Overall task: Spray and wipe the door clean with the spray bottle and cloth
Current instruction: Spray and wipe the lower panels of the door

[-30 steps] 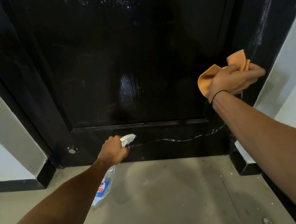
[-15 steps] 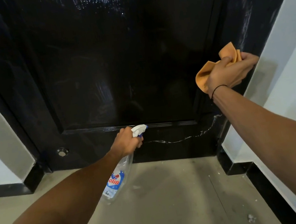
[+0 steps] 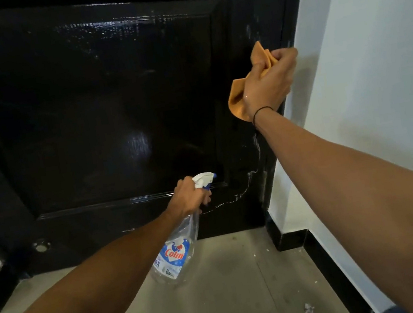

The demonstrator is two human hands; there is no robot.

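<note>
A glossy black panelled door (image 3: 101, 113) fills the upper view, with white streaks of liquid along its bottom rail and right stile. My left hand (image 3: 188, 197) grips the neck of a clear spray bottle (image 3: 177, 250) with a blue and red label; its white nozzle points at the door's lower right corner. My right hand (image 3: 268, 84) holds a bunched orange cloth (image 3: 236, 97) against the door's right stile, above the streaks.
A white wall (image 3: 372, 49) with a black skirting (image 3: 324, 259) runs along the right. A round metal door stop (image 3: 41, 247) sits low on the left of the door. The grey floor (image 3: 223, 302) has small white specks.
My left hand has carried the spray bottle rightward along the bottom rail toward the lower right corner. My right hand with the cloth has risen slightly on the right stile.
</note>
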